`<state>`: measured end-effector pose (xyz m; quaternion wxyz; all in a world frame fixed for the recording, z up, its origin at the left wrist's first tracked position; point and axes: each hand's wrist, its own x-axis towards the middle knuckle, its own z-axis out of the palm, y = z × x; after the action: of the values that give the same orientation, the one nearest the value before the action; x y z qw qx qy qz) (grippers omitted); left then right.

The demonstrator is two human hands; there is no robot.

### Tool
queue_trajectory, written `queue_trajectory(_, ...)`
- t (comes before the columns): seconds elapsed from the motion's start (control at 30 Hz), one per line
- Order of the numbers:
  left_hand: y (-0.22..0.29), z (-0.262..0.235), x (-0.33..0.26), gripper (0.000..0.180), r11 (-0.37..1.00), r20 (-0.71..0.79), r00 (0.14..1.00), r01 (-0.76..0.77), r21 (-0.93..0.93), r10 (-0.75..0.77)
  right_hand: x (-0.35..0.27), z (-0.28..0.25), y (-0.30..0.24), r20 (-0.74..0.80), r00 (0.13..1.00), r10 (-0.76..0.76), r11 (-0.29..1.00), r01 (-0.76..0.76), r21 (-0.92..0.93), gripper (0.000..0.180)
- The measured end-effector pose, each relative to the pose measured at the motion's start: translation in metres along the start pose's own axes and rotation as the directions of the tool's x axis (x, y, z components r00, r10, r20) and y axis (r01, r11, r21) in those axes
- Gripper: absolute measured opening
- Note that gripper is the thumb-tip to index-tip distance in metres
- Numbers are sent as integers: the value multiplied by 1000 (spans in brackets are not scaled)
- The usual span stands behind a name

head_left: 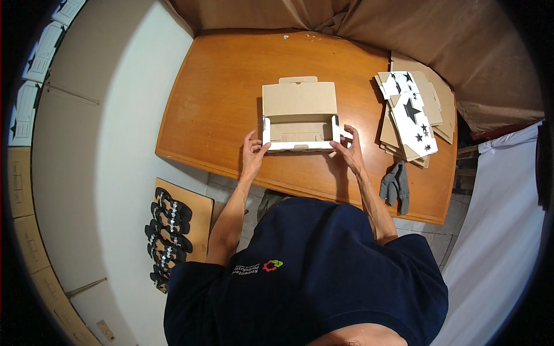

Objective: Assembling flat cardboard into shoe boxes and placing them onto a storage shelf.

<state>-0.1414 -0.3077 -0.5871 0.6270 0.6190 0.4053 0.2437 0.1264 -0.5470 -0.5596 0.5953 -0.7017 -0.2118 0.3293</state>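
Note:
A cardboard box stands on the wooden table in front of me, brown inside with white outer walls. Its lid is raised and tilted back, a tuck flap along the far edge, and no contents show in it. My left hand grips the near left corner, thumb on the front wall and fingers along the side. At the near right corner, my right hand holds the box the same way. Part of the fingers of each hand is hidden by the box or the hand itself.
On the table's right lies a stack of flat cardboard blanks, the top ones white with black stars. A grey cloth hangs near the front edge. Left below, black sandals lie on a brown board. White cloth hangs at right.

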Motion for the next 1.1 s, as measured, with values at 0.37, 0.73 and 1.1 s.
queue_trajectory(0.37, 16, -23, 35, 105, 970, 264, 933, 241, 41, -243, 76, -30, -19, 394, 915, 87, 994, -54, -93, 113)
queue_trajectory(0.73, 32, -7, 24, 97, 973, 240, 971, -39, 226, -17, 81, -53, 4, 268, 958, -105, 981, 144, -131, 24)
queue_trajectory(1.1, 33, -12, 0, 63, 768, 438, 839, -503, 397, 322, 7, 1, -40, 418, 868, -269, 467, 497, -731, 83)
